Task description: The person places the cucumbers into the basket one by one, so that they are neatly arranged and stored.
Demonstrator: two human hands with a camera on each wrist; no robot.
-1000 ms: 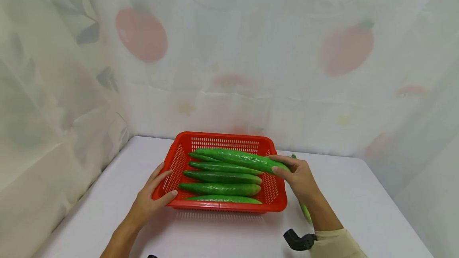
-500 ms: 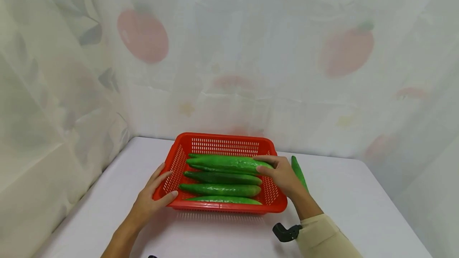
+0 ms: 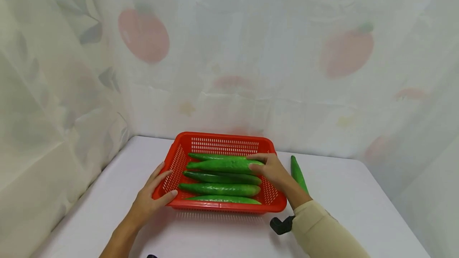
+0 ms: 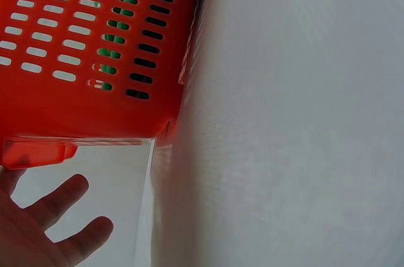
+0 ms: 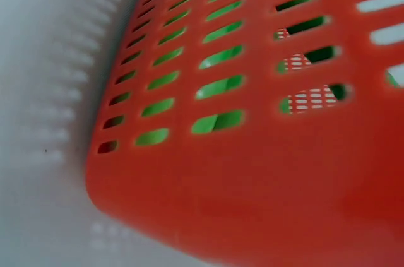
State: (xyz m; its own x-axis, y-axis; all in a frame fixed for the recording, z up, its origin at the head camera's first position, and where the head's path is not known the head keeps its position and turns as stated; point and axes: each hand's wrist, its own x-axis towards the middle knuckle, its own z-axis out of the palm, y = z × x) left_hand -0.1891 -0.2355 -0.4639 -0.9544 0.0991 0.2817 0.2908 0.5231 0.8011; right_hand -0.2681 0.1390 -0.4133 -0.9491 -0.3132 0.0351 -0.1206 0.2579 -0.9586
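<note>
Several green cucumbers lie side by side in a red plastic basket (image 3: 222, 207). In the head view my right hand (image 3: 270, 170) reaches over the basket's right side and grips the right end of one cucumber (image 3: 218, 165), thumb in front and fingers behind. That cucumber lies between a rear cucumber (image 3: 211, 157) and a darker cucumber (image 3: 222, 177). My left hand (image 3: 148, 200) rests at the basket's front left corner, fingers spread along the rim. The left wrist view shows part of the left hand (image 4: 47, 223) beside the basket's handle lip; the right wrist view shows basket wall (image 5: 208, 185) only.
Another cucumber (image 3: 298, 173) lies on the white table (image 3: 348, 202) to the right of the basket, partly behind my right forearm. A pale printed curtain (image 3: 229, 51) closes off the back and sides. A black wrist device (image 3: 281, 225) sits by the right sleeve.
My right hand has moved left and lowered the cucumber from a slanted position over the rim to lying among the others in the basket. My left hand has stayed at the corner.
</note>
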